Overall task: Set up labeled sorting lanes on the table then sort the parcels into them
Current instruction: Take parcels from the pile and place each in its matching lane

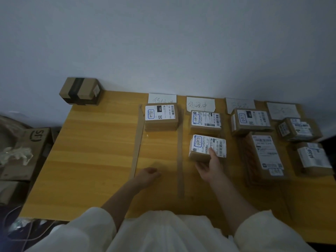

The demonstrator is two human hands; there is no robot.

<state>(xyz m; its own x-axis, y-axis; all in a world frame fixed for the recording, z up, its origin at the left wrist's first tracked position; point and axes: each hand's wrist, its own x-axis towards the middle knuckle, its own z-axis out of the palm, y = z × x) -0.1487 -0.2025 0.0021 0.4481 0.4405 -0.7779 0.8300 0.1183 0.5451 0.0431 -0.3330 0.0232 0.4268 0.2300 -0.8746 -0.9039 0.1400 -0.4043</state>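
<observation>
The right hand (209, 167) grips a small parcel (207, 148) by its near end, thumb on its label, in the second lane just short of another parcel (205, 122). The left hand (148, 176) rests loosely curled on the table (94, 160), holding nothing, left of a tape strip (180, 160).

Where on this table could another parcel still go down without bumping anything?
The first lane is mostly bare between its two tape strips, in front of the single parcel, though the left hand rests there. The table's left part is open too. The right end is crowded with parcels; the right hand holds a parcel over the second lane.
</observation>
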